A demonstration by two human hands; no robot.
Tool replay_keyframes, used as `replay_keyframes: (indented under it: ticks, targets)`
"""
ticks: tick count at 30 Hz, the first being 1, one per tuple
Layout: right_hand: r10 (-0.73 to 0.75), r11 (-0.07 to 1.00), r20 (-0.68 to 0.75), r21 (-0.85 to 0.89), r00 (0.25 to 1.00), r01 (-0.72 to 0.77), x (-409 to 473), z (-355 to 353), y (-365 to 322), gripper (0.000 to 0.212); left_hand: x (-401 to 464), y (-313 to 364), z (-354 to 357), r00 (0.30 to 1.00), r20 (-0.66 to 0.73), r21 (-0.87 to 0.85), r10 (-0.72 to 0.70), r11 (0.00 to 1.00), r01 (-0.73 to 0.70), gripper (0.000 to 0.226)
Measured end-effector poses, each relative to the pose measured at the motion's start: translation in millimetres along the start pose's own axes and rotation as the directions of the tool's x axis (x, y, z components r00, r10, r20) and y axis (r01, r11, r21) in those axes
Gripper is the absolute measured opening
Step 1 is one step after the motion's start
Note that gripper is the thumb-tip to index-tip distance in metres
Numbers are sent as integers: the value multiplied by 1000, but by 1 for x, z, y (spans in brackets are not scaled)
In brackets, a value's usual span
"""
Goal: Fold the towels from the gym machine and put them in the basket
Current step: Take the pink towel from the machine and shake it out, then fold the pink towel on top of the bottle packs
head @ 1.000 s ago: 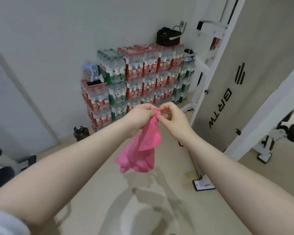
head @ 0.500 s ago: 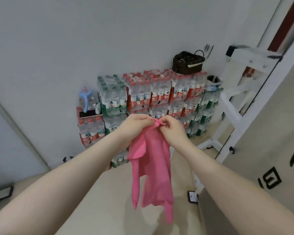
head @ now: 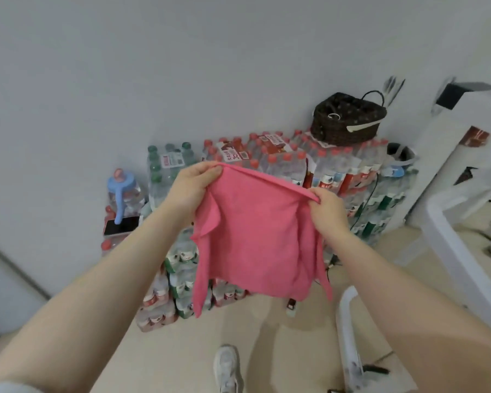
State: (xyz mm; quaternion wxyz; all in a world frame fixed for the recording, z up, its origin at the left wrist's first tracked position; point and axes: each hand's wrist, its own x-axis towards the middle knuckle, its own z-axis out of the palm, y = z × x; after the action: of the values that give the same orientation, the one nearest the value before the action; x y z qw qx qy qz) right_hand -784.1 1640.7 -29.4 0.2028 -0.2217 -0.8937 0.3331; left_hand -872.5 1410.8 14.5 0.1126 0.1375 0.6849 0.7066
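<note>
Hands pinch pink towel [head: 255, 236] top corners, left hand [head: 192, 185], right hand [head: 328, 207]; cloth hangs spread.

ahead: stacked water-bottle packs [head: 281, 171] block the way at the wall | top: dark wicker basket [head: 347, 120] sits on the stack, air above it open | right: white machine frame [head: 465, 222] crowds in close | below: bare floor [head: 281, 336] open, one white shoe [head: 227, 367] on it
</note>
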Motion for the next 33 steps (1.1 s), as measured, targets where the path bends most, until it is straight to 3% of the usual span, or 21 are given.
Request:
replay_keyframes:
  ticks: [4,7,11,13,17,19,21,22,23,24,26,28,30,33]
  targets:
    - [51,999,33,-4,998,-51,97,30,9,26,99,-37,-21,989,-134,453,67,891,1,21]
    - [53,997,63,-57,997,-50,160,55,3,22,166,-49,-42,984,-157,598,83,801,28,24]
    - [-46,977,78,-204,996,61,225,80,-11,20,244,-45,-55,965,-189,744,180,667,21,26]
    - [-103,938,128,-318,986,139,252,86,-15,21,276,-45,-64,971,-107,836,213,548,-28,28]
    - [-150,914,186,-348,971,208,314,98,-13,24,330,-43,-72,987,11,981,162,189,-42,29]
    - [-149,922,199,-326,968,209,343,111,-12,22,353,-50,-71,990,-48,993,131,113,33,27]
    - [-162,941,228,-257,960,220,368,129,-12,15,373,-61,-61,979,-134,987,151,-71,146,34]
    - [-179,944,248,-228,952,237,378,139,-12,15,379,-60,-49,975,-185,976,124,-95,197,41]
    - [-205,937,277,-222,939,270,387,147,-12,14,384,-63,-35,962,-181,974,203,-98,204,45]
    - [-239,921,311,-229,920,316,396,155,-12,15,388,-67,-17,968,-153,987,199,-24,161,46]
    - [-279,871,401,-278,873,405,412,164,-13,17,394,-77,26,984,-1,975,180,220,-39,40]
    - [-303,822,471,-310,828,477,426,169,-8,17,394,-89,72,978,142,857,153,475,-198,35]
    - [-297,822,512,-292,806,489,439,172,2,18,397,-106,105,981,175,768,78,613,-186,39]
    - [-295,853,566,-207,770,479,453,174,25,15,405,-132,127,995,98,718,-3,692,-69,48]
